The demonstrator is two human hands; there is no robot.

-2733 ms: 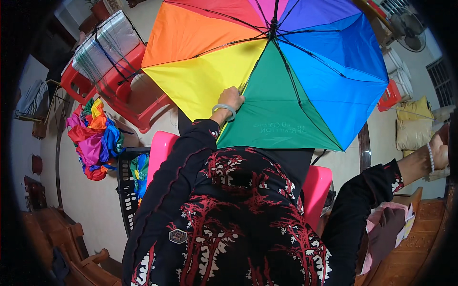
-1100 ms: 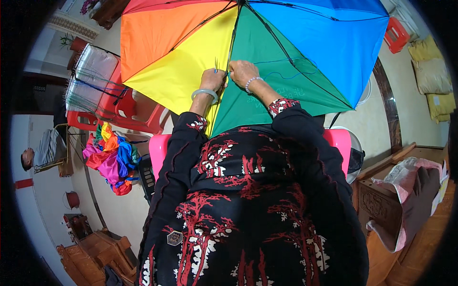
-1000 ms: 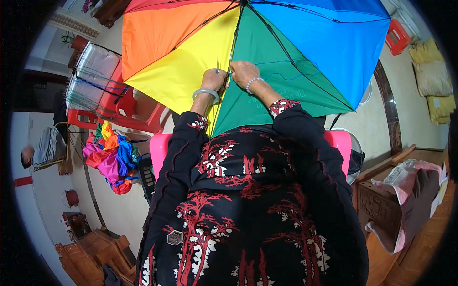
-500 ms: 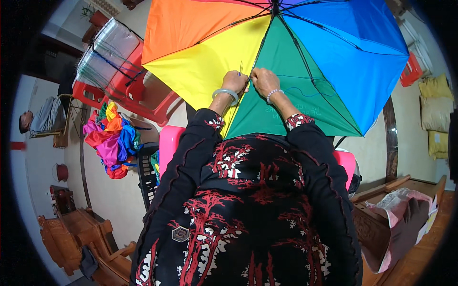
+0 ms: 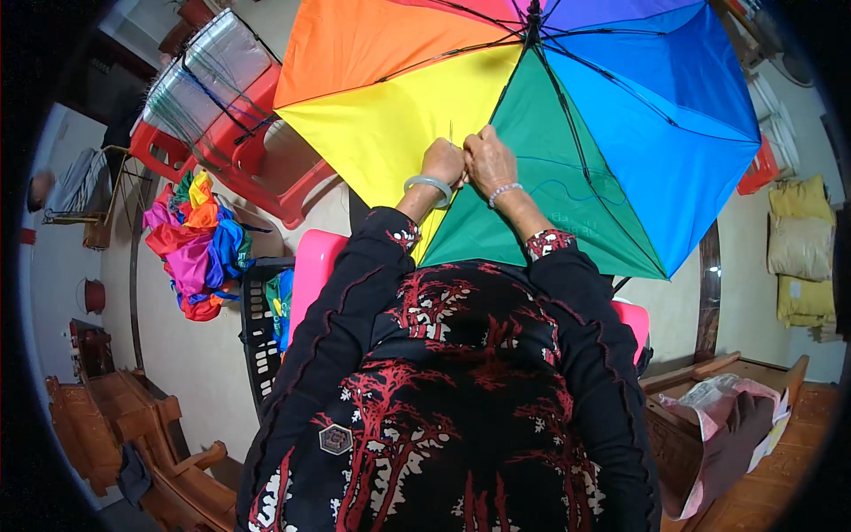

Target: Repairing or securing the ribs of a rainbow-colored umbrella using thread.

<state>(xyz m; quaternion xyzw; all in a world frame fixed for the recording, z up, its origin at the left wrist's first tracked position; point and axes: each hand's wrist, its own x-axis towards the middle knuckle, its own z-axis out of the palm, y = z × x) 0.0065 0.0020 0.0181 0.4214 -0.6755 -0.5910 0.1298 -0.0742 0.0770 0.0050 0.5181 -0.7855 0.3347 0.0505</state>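
An open rainbow umbrella lies with its inside facing me, metal ribs spreading from the hub at the top. My left hand, with a pale bangle on the wrist, and my right hand, with a bead bracelet, pinch the same rib where the yellow and green panels meet. A thin needle sticks up between the fingers. A blue thread loops across the green panel to the right of my hands.
A red plastic stool carrying bundled metal umbrella ribs stands at left. A heap of coloured fabric lies beside a black crate. Wooden furniture is lower left, a wooden box with a pink bag lower right.
My right hand came in from the far right and joined the left on the umbrella rib. The umbrella has shifted and turned slightly as the head moved.
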